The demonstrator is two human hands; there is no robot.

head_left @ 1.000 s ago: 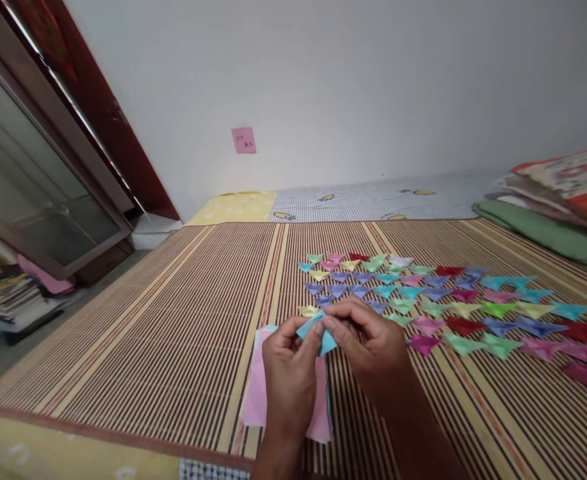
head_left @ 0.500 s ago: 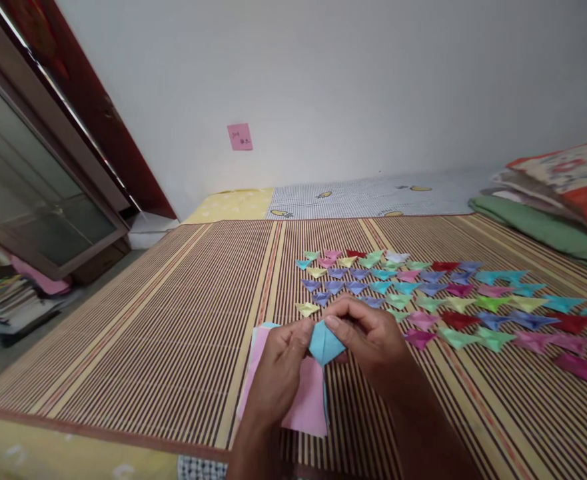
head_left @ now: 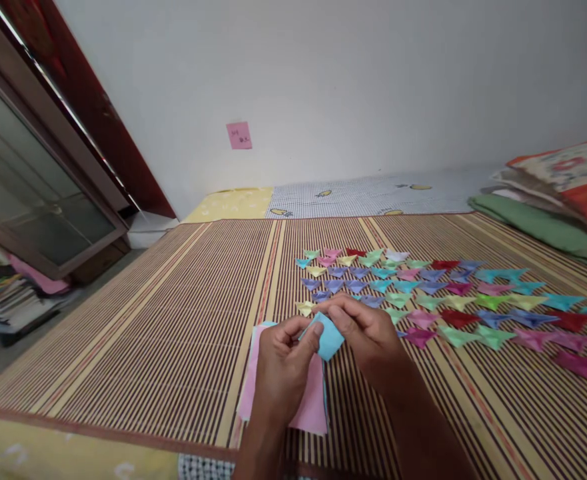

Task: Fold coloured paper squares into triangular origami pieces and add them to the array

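While the left hand (head_left: 284,363) pinches 1 blue paper (head_left: 330,341), the right hand (head_left: 374,342) clamps its upper edge.

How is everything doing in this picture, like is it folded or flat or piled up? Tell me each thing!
Blue paper: folded, held up
Left hand: pinching the blue paper
Right hand: fingers closed on the blue paper
Pink-topped paper stack: lying flat, partly hidden
Small folded papers: set out in rows
Striped mat: spread flat
Pink note: stuck up, written on
Cushions: piled up
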